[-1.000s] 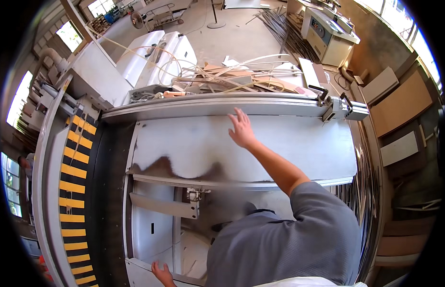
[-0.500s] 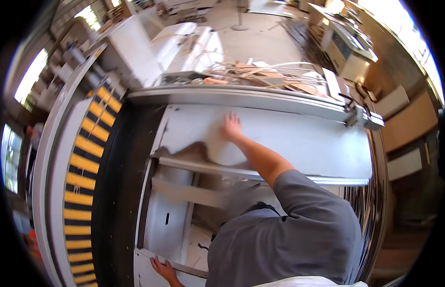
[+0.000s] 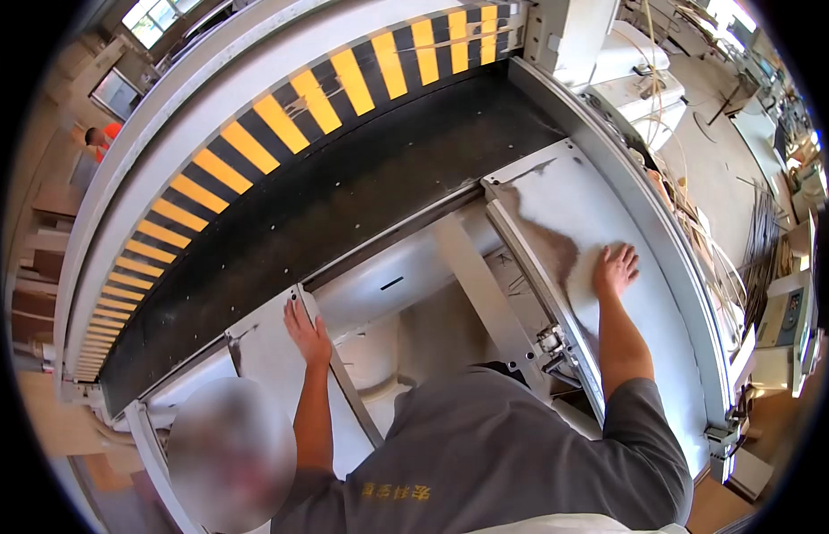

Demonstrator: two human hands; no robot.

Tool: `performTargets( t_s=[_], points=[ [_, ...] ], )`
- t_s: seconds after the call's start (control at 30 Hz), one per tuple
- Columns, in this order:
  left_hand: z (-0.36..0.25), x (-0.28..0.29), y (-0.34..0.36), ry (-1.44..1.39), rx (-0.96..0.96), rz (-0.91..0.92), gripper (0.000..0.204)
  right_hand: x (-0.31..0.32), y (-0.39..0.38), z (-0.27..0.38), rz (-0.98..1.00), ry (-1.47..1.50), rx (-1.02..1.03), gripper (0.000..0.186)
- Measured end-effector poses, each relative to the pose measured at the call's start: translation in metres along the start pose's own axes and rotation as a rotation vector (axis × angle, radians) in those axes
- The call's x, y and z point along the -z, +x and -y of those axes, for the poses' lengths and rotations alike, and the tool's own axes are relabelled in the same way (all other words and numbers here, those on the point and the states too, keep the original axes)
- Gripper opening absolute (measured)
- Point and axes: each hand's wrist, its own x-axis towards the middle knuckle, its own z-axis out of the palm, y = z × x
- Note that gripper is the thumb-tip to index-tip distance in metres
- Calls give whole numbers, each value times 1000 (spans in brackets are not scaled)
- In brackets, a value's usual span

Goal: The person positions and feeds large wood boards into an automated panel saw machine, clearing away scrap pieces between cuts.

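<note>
My right hand (image 3: 617,270) lies flat, fingers spread, on the pale metal table panel (image 3: 646,307) at the right, just beside its brown worn patch (image 3: 544,236). My left hand (image 3: 308,334) rests on another pale panel (image 3: 270,351) to the left, near its far corner, with the fingers stretched out. Neither hand holds anything. Between the two panels is an open gap, with a grey flat bar (image 3: 486,294) across it and a small metal fitting (image 3: 552,343) at its right side. A blurred patch hides part of the lower left.
Beyond the panels runs a black machine bed (image 3: 343,205), backed by a yellow-and-black striped guard (image 3: 325,93). A metal fence rail (image 3: 650,187) borders the right panel. Past it lie wood strips and offcuts (image 3: 699,218). A person in orange (image 3: 101,141) is far left.
The view has swung to the left, so the striped guard now crosses the top. Both hands remain on their panels; more of my left arm shows.
</note>
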Motion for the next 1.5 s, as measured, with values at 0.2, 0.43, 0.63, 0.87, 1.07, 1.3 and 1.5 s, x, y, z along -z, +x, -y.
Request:
performTargets(
  t_s=[0.2,0.43,0.63,0.87,1.07,1.3,1.5],
  points=[
    [-9,-37,44,-3,41,-10,64,4,0,3,54,-18,-41,75],
    [-61,-50,107,-111,-65,-62,62,7,-6,0,52,-41,-34,74],
    [-102,-61,171,-145,-183,-108,61,7,-2,2,38,-62,-24,74],
    [-168,-100,236,-208,-328,-32,60,5,-1,2,46,-85,-21,74],
    [-235,-196,302,-125,-324,96,67,6,-1,2,36,-74,-15,73],
    [-300,-285,359,-42,-298,169,75,12,-4,6,49,-71,7,72],
    [-346,-345,408,30,-272,212,78,17,-4,8,56,-59,-3,72]
  ],
)
